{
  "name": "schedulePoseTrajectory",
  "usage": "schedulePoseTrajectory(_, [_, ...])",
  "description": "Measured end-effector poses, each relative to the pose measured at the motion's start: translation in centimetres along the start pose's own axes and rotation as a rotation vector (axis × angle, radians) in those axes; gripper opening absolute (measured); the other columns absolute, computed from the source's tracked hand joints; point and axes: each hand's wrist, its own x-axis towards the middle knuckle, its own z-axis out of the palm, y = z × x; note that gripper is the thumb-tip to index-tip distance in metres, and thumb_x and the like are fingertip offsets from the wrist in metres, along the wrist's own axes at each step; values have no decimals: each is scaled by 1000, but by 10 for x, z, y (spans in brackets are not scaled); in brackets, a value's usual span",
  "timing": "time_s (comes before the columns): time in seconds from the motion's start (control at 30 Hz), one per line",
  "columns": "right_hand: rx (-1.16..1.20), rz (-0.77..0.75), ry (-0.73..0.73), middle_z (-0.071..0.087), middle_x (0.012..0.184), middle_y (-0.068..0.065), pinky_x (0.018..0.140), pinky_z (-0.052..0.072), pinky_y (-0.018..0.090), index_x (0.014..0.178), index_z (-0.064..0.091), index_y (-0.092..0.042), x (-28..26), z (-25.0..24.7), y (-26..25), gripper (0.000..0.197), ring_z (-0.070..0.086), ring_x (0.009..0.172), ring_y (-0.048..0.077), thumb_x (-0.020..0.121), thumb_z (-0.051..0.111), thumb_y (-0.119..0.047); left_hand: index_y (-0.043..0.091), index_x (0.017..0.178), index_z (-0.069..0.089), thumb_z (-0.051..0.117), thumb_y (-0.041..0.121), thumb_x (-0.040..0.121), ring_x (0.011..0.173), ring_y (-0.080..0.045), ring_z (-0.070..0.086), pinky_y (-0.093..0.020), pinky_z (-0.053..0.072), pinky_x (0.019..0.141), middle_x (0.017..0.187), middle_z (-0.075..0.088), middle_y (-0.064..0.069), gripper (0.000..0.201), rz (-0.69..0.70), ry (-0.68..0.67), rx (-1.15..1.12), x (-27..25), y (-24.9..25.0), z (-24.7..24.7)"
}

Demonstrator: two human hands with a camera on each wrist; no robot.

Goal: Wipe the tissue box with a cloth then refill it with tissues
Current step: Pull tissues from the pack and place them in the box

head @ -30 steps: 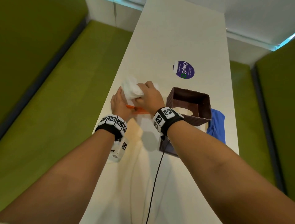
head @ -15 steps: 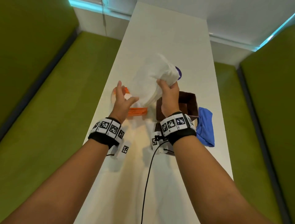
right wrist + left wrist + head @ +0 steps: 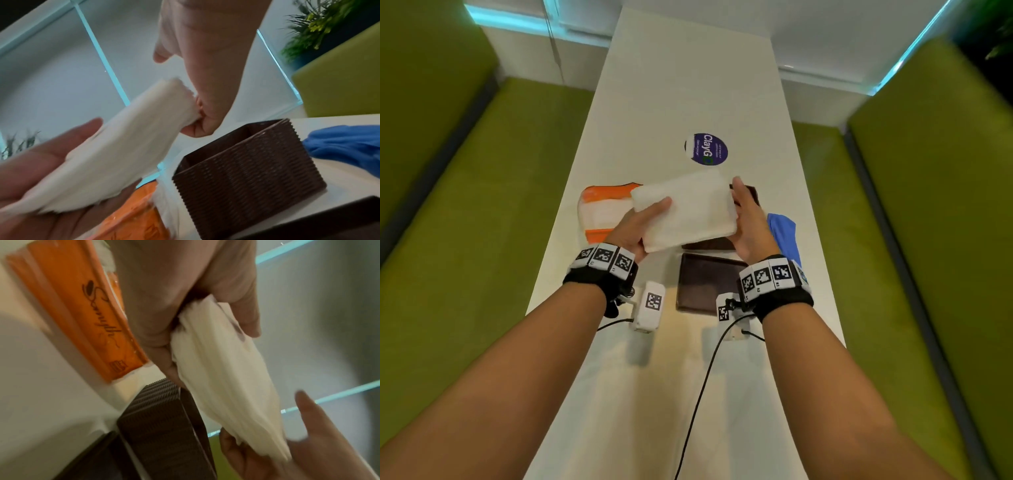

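A flat stack of white tissues hangs above the table between both hands. My left hand grips its left end, thumb on top; the left wrist view shows the thumb and fingers pinching the stack. My right hand supports the right end with straight fingers, and the stack lies on its flat palm. The open brown ribbed tissue box stands just below, mostly hidden under the stack in the head view. A blue cloth lies right of the box.
The opened orange tissue packet lies left of the box. The flat brown lid rests near me, in front of the box. A purple round sticker sits farther up the white table. Green benches flank both sides.
The right hand pulled the tissues out of the orange packet and lifted them. They have since flattened and come down over the box, and the left hand has left the packet to grip their left end.
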Motion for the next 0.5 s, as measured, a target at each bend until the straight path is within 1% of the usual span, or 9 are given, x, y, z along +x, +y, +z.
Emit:
schedulePoseTrajectory(0.07, [-160, -38, 25, 68, 116, 8, 95, 52, 43, 118, 60, -13, -1, 0, 7, 44, 66, 106, 24, 83, 65, -40, 10, 127, 57, 64, 18, 88, 109, -24, 65, -37, 57, 87, 120, 66, -11, 41, -10, -19, 74, -2, -4, 10])
schedulePoseTrajectory(0.13, [-264, -59, 29, 68, 117, 10, 99, 50, 46, 116, 62, -13, -5, -3, 10, 41, 65, 108, 26, 81, 69, -34, 6, 124, 57, 64, 13, 88, 91, -14, 72, -26, 59, 72, 112, 68, -10, 37, 18, -12, 174, -4, -4, 18])
schedulePoseTrajectory(0.17, [-277, -45, 22, 68, 117, 11, 99, 50, 47, 117, 62, -11, -6, -8, 9, 45, 65, 108, 27, 80, 71, -34, 5, 122, 57, 64, 12, 88, 86, -11, 72, -23, 59, 69, 110, 68, -9, 36, 24, 6, 204, -4, -3, 19])
schedulePoseTrajectory(0.27, [-255, 60, -80, 66, 122, 13, 100, 49, 45, 125, 56, -6, -9, -23, 2, 56, 64, 112, 28, 78, 73, -30, 6, 128, 55, 72, 17, 80, 110, -25, 65, -38, 53, 92, 122, 65, -14, 52, -11, -39, 209, -5, 0, 17])
schedulePoseTrajectory(0.3, [-240, 78, -109, 64, 123, 14, 101, 49, 45, 127, 55, -5, -10, -25, 1, 57, 63, 114, 29, 78, 73, -26, 7, 130, 54, 72, 18, 80, 112, -26, 64, -39, 52, 94, 124, 64, -14, 54, -24, -51, 197, -5, 1, 18])
schedulePoseTrajectory(0.33, [-227, 73, -114, 64, 124, 15, 101, 49, 45, 127, 54, -4, -11, -25, 1, 55, 62, 115, 30, 78, 73, -21, 7, 131, 53, 69, 19, 83, 110, -25, 65, -38, 54, 91, 124, 64, -14, 52, -34, -51, 175, -7, 3, 20])
schedulePoseTrajectory(0.4, [-197, -8, -68, 64, 123, 16, 100, 49, 44, 124, 56, -5, -15, -22, -1, 46, 62, 115, 32, 81, 71, -14, 7, 134, 50, 61, 22, 90, 107, -23, 67, -34, 58, 81, 126, 63, -14, 47, -48, -53, 44, -8, 3, 24])
schedulePoseTrajectory(0.47, [-130, -114, -63, 63, 125, 17, 98, 50, 43, 119, 58, -11, -21, -18, -5, 38, 61, 115, 32, 83, 68, -9, 8, 138, 46, 59, 24, 91, 116, -27, 61, -39, 58, 85, 134, 57, -15, 52, -43, -63, -197, -11, -1, 29])
schedulePoseTrajectory(0.5, [-90, -156, -77, 62, 126, 17, 99, 50, 44, 117, 58, -15, -23, -15, -5, 36, 60, 116, 33, 83, 67, -7, 8, 139, 45, 63, 25, 87, 120, -30, 58, -43, 56, 88, 137, 55, -16, 58, -29, -43, -343, -13, -5, 32])
